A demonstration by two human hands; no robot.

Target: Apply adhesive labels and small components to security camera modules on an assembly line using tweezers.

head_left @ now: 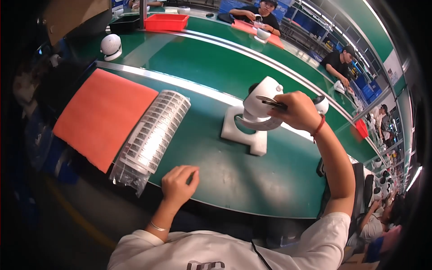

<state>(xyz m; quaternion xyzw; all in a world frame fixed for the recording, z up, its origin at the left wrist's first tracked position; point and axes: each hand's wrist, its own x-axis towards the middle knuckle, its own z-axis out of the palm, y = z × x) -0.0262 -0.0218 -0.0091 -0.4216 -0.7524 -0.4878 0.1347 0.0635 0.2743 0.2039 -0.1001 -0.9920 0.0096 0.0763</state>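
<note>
A white rounded camera-like device (262, 101) sits tilted in a white cut-out foam stand (257, 143) on the green bench. My right hand (299, 110) is closed on a slim, dark, tweezer-like tool (272, 102), held against or just in front of the device's right side; contact cannot be made out. My left hand (179, 182) rests over the bench's near edge, loosely curled, thumb apart from the fingers, nothing visible in it. Nearest to it lies a sheet of printed labels (157, 130) in a clear plastic bag (130, 176).
An orange-red mat (105, 114) lies left of the labels. Beyond a metal rail runs a green conveyor (189, 56), carrying another white device (111, 47) at left and one (320, 104) behind my right hand. A red tray (165, 22) stands far off. Co-workers sit across the line.
</note>
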